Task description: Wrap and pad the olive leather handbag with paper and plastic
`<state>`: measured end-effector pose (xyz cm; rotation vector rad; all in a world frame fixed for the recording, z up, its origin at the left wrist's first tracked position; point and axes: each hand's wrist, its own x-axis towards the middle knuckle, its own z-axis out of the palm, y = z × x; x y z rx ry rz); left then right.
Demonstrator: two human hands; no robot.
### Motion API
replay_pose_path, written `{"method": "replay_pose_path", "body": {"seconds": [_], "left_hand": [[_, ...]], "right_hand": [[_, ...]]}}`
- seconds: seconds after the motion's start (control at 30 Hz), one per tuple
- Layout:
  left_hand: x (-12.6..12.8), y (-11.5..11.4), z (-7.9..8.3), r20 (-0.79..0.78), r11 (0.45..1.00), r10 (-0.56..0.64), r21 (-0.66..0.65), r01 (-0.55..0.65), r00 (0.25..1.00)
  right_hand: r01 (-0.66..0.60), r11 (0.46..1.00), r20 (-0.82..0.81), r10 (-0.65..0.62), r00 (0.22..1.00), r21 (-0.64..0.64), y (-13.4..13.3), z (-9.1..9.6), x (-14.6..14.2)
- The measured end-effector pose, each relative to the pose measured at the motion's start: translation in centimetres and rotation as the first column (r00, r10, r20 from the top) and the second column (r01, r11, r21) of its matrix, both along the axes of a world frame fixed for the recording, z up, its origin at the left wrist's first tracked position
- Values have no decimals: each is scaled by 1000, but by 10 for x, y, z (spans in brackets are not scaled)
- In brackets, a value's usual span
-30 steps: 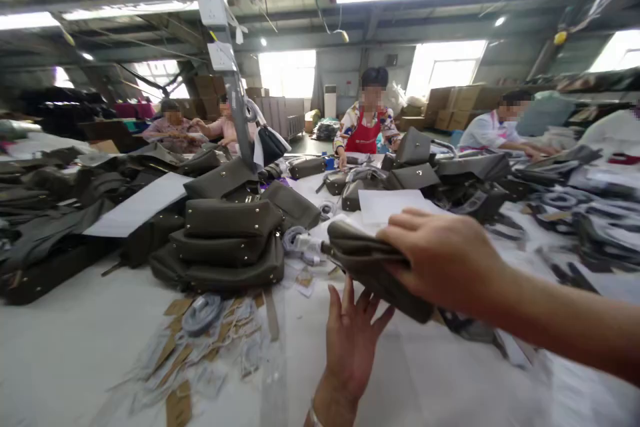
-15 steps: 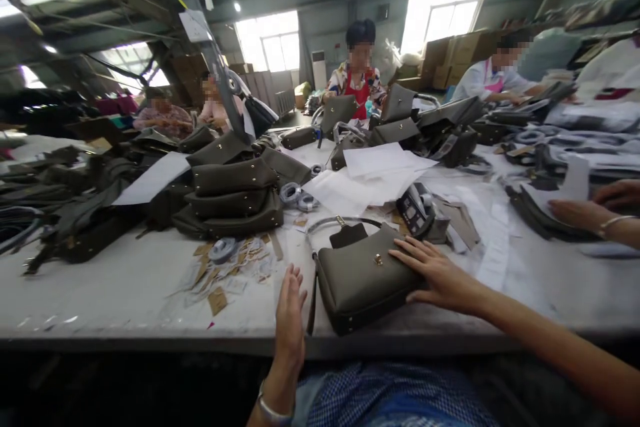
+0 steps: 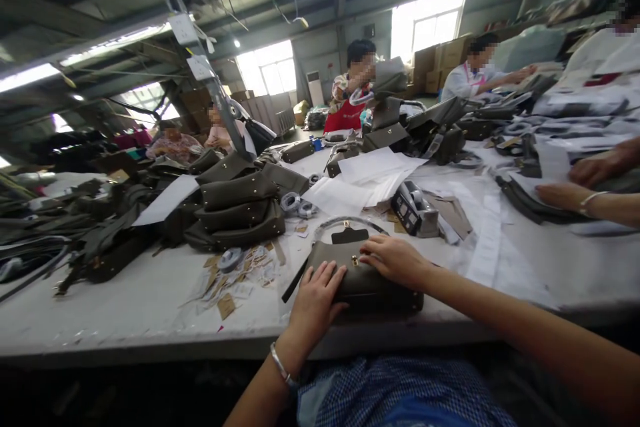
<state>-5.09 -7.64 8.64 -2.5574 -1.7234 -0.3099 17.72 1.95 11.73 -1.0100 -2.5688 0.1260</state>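
Note:
A dark olive handbag (image 3: 345, 290) lies at the front edge of the table before me, its small gold clasp (image 3: 355, 260) facing up. My left hand (image 3: 316, 300) rests flat on the bag's left side, fingers stretched out. On the right side, my right hand (image 3: 397, 261) has its fingers bent together at the flap beside the clasp; its fingertips are partly hidden. Behind the bag lie its handle (image 3: 370, 221), partly in wrapping, and a dark tab (image 3: 349, 235). A dark strap end (image 3: 294, 282) sticks out to the left.
Stacked olive bags (image 3: 240, 210) stand at the left, near paper scraps and a wrapped roll (image 3: 231, 260). White sheets (image 3: 367, 177) and a small printed box (image 3: 413, 207) lie beyond my bag. A co-worker's hands (image 3: 565, 197) handle another bag at the right; several people work behind.
My left hand has come down onto the handbag from beside it. My right hand has moved left to the clasp, its fingers now bent. The bag has turned squarer to me.

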Motion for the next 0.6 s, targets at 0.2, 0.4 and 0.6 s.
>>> {"method": "replay_pose_path", "body": {"seconds": [0.2,0.4,0.6], "left_hand": [[-10,5,-3,-11,996,-83,19,83,996],[-12,4,-10,15,995,-101,-16,102,995],[-18,4,-9,2,991,-133,13,133,991]], "right_hand": [[-87,991,194,107,975,-106,21,-3,-35],[124,950,249,-51,967,-285,27,-14,-50],[53,892,39,-39,998,-450,17,4,-15]]}}
